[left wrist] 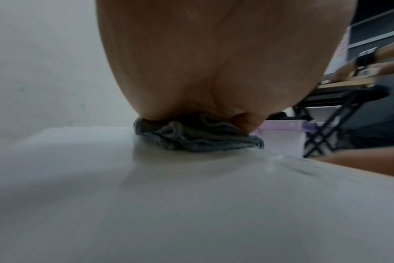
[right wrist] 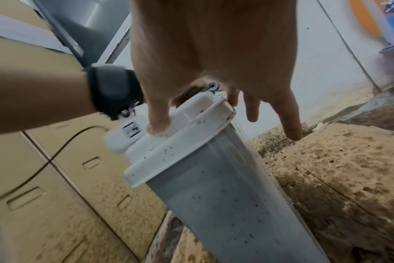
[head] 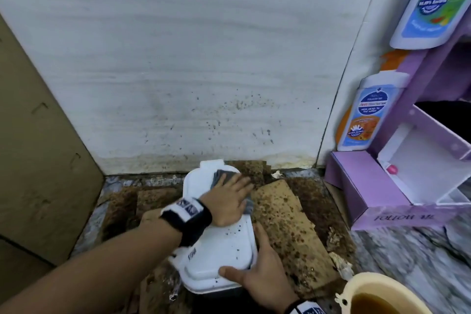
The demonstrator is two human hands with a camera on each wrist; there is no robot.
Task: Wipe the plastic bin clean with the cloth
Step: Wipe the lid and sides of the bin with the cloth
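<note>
The plastic bin (head: pixel 224 245) stands on the floor, its white lid speckled with brown spots; the right wrist view shows its grey body (right wrist: pixel 225 195). My left hand (head: pixel 229 201) lies flat on a grey cloth (head: pixel 224 177) and presses it onto the far part of the lid. From the left wrist the cloth (left wrist: pixel 202 140) shows bunched under the palm. My right hand (head: pixel 262 270) braces the near right corner of the lid. Its thumb (right wrist: pixel 156 124) rests on top, and its fingers lie straight along the right side.
Stained cardboard (head: pixel 288 224) covers the floor around the bin. A beige basin (head: pixel 382 298) of brown liquid sits at the near right. A purple display stand (head: pixel 369 186) with bottles (head: pixel 364 115) rises on the right. Cardboard boxes (head: pixel 38 135) stand on the left, a spattered white wall (head: pixel 191 58) behind.
</note>
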